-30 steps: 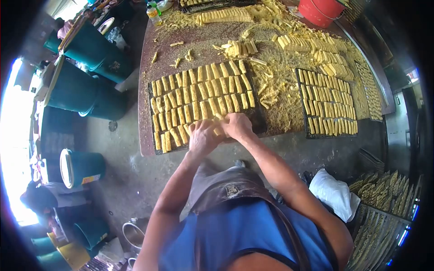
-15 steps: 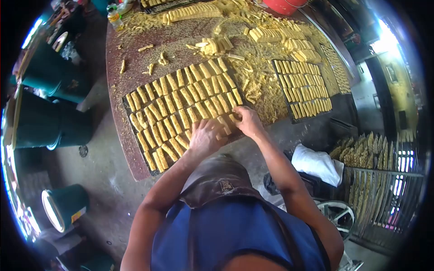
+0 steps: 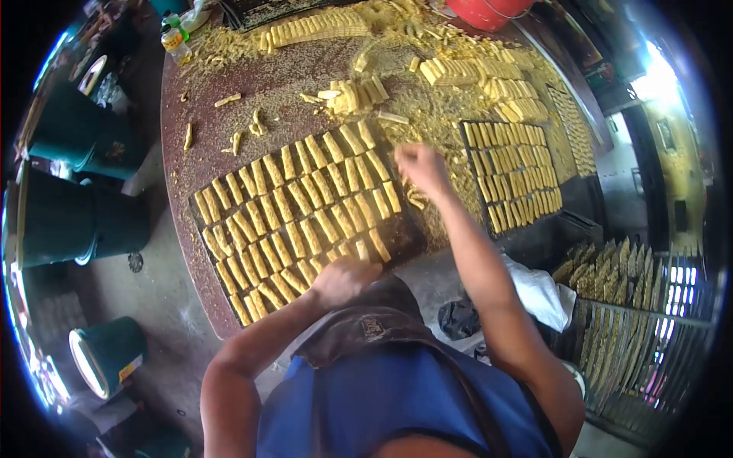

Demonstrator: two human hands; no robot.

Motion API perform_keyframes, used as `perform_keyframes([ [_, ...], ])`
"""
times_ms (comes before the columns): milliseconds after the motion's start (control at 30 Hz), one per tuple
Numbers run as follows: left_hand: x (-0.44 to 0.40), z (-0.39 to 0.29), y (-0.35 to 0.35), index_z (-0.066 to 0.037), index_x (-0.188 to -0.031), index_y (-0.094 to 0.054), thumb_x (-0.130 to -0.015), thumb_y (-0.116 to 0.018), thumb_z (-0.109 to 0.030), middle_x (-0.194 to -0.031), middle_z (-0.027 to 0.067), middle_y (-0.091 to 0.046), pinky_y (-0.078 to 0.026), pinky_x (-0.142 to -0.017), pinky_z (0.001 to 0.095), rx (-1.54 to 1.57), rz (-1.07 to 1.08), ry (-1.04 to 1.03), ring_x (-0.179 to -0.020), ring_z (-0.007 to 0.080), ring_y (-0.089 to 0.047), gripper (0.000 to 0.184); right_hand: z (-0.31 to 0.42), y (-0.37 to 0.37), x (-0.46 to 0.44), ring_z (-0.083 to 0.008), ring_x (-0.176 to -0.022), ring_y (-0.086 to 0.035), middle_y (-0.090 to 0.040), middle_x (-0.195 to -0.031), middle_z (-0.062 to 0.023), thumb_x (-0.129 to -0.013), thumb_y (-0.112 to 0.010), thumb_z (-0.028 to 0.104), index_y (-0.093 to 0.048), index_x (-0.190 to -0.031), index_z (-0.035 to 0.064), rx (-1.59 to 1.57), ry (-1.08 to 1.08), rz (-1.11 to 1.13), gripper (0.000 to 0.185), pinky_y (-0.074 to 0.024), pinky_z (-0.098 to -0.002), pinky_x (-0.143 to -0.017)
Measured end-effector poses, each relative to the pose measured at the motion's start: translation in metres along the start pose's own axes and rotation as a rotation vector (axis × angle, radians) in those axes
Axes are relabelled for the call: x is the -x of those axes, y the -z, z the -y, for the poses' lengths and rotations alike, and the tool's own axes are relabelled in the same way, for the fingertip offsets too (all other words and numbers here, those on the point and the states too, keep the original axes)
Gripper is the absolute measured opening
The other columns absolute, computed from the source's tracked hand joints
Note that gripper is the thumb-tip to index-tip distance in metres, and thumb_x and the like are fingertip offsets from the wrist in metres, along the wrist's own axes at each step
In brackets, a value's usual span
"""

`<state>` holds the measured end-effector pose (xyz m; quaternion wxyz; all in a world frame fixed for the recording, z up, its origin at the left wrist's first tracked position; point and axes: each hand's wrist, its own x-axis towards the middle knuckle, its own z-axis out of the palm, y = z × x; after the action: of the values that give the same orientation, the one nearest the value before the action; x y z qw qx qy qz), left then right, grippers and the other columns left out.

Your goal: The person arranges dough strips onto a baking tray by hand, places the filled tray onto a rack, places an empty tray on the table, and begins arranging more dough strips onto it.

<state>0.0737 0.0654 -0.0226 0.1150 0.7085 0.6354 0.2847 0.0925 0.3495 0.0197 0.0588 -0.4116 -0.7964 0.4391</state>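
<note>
A dark baking tray lies at the near edge of the table, covered with rows of yellow, crumb-flecked dough sticks. My left hand is over the tray's near edge, beside the sticks of the nearest row; its fingers are blurred and partly hidden. My right hand hovers past the tray's right side, above scattered crumbs. Its fingers are curled together, and whatever may be in them is too blurred to make out. Beyond the tray sits a small pile of plain dough sticks.
A second filled tray lies to the right. Stacked dough sticks and crumbs cover the table's far part, with a red bucket and a bottle at its edges. Green bins stand on the floor at left.
My right hand has left the tray's right edge and moved up and away from me. The left hand has drawn slightly toward my body. The whole view has shifted, with the tray lower and further left.
</note>
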Motion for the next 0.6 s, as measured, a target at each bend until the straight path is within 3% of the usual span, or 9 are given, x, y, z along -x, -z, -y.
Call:
perform_keyframes([
  [133,-0.016,-0.005,0.014,-0.003,-0.105,-0.068,-0.084,-0.066,-0.013,-0.095,0.0109,-0.072,-0.058,-0.068,0.0336,0.114,-0.123,0.052,-0.079,0.0224,-0.071,0.023,0.014,-0.002,-0.169,-0.0051,-0.050,-0.052,-0.067,-0.072,-0.0046,-0.092,-0.064,0.027,-0.069,-0.092,0.0072,0.257,0.278,-0.087,0.020,-0.0415,-0.0229,-0.039],
  [167,-0.015,-0.006,0.003,-0.004,-0.099,-0.071,-0.085,-0.070,-0.011,-0.092,0.0113,-0.073,-0.060,-0.070,0.0324,0.205,-0.169,0.220,-0.080,0.0219,-0.072,0.016,0.027,-0.004,-0.193,-0.0152,-0.068,-0.061,-0.069,-0.086,-0.0098,-0.088,-0.068,0.031,-0.069,-0.100,0.0061,0.285,0.116,0.001,0.028,-0.0485,-0.0298,-0.058],
  [200,-0.037,-0.021,0.034,-0.007,-0.097,-0.072,-0.086,-0.072,-0.013,-0.090,0.0098,-0.073,-0.060,-0.072,0.0318,0.279,-0.041,0.468,-0.081,0.0217,-0.072,0.013,0.045,-0.004,-0.204,-0.0253,-0.086,-0.069,-0.071,-0.099,-0.0149,-0.084,-0.073,0.036,-0.069,-0.107,0.0051,0.316,-0.051,0.088,0.039,-0.0555,-0.0366,-0.077],
  [333,-0.058,-0.013,0.057,-0.008,-0.098,-0.073,-0.087,-0.071,-0.014,-0.091,0.0100,-0.073,-0.059,-0.074,0.0348,0.347,-0.035,0.713,-0.083,0.0238,-0.072,0.013,0.068,-0.015,-0.206,-0.0300,-0.094,-0.069,-0.070,-0.105,-0.0200,-0.080,-0.074,0.035,-0.068,-0.107,0.0025,0.248,0.015,0.221,0.042,-0.0540,-0.0386,-0.084],
  [400,-0.062,-0.011,0.061,-0.007,-0.098,-0.072,-0.088,-0.068,-0.012,-0.091,0.0121,-0.073,-0.058,-0.074,0.0365,0.362,-0.024,0.821,-0.083,0.0267,-0.072,0.013,0.056,-0.035,-0.231,-0.0305,-0.096,-0.068,-0.069,-0.106,-0.0209,-0.078,-0.075,0.035,-0.069,-0.104,0.0024,0.395,0.109,0.161,0.042,-0.0535,-0.0396,-0.084],
  [433,-0.058,-0.011,0.056,-0.005,-0.098,-0.072,-0.089,-0.067,-0.011,-0.092,0.0132,-0.072,-0.057,-0.074,0.0376,0.247,-0.069,0.847,-0.083,0.0293,-0.071,0.012,0.065,-0.033,-0.228,-0.0289,-0.094,-0.068,-0.069,-0.106,-0.0194,-0.078,-0.076,0.035,-0.068,-0.104,0.0017,0.464,0.133,0.250,0.043,-0.0542,-0.0395,-0.081],
  [467,-0.045,-0.005,0.040,-0.003,-0.096,-0.071,-0.088,-0.067,-0.010,-0.091,0.0136,-0.071,-0.056,-0.071,0.0375,0.146,-0.168,0.765,-0.081,0.0310,-0.070,0.012,0.065,-0.030,-0.219,-0.0309,-0.096,-0.069,-0.069,-0.110,-0.0185,-0.077,-0.076,0.025,-0.065,-0.117,0.0002,0.252,0.007,0.335,0.048,-0.0570,-0.0392,-0.080],
  [567,-0.046,-0.019,0.043,-0.003,-0.096,-0.071,-0.088,-0.068,-0.010,-0.090,0.0141,-0.070,-0.054,-0.071,0.0377,0.120,-0.272,0.902,-0.081,0.0314,-0.069,0.011,0.058,-0.038,-0.234,-0.0302,-0.098,-0.069,-0.068,-0.112,-0.0196,-0.075,-0.075,0.031,-0.064,-0.117,-0.0029,0.422,0.136,0.375,0.055,-0.0565,-0.0400,-0.081],
  [600,-0.048,-0.023,0.043,-0.007,-0.099,-0.072,-0.084,-0.074,-0.017,-0.093,0.0110,-0.071,-0.053,-0.077,0.0387,0.020,-0.256,0.880,-0.087,0.0282,-0.069,0.018,0.056,-0.037,-0.230,-0.0299,-0.099,-0.069,-0.069,-0.110,-0.0199,-0.075,-0.075,0.032,-0.064,-0.117,-0.0036,0.438,0.207,0.369,0.056,-0.0564,-0.0398,-0.081],
])
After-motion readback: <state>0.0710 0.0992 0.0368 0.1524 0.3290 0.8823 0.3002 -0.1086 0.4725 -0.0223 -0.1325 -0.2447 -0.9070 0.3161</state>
